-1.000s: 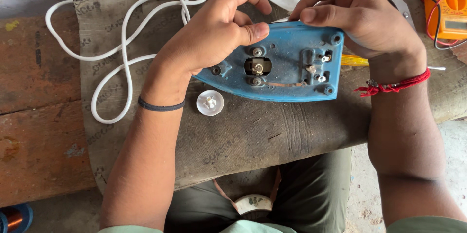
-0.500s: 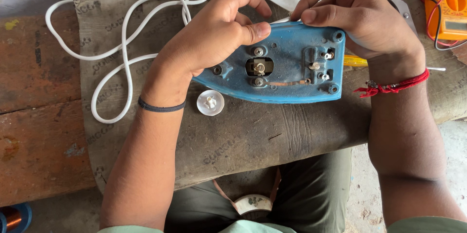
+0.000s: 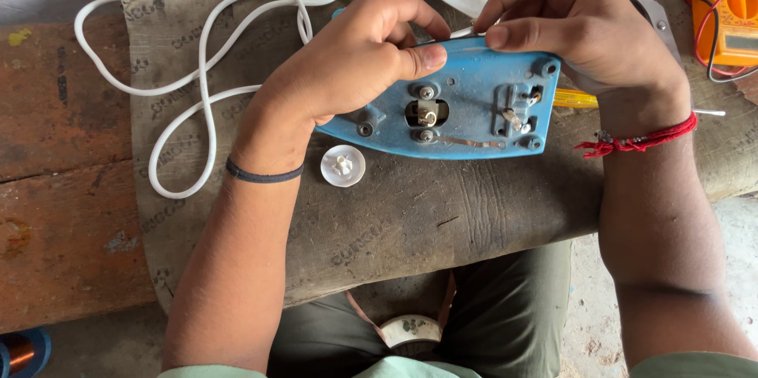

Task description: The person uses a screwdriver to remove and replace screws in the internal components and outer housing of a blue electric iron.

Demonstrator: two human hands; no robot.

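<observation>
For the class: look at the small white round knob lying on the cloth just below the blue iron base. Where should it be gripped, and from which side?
Probably by its rim, from straight above. The white knob lies flat on the brown cloth, apart from the blue base, so fingers can pinch opposite edges of the disc. Its raised centre looks too small to hold.

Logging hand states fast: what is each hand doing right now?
Left hand: closed on the blue iron body, thumb on top.
Right hand: closed on the blue iron body's far edge.
</observation>
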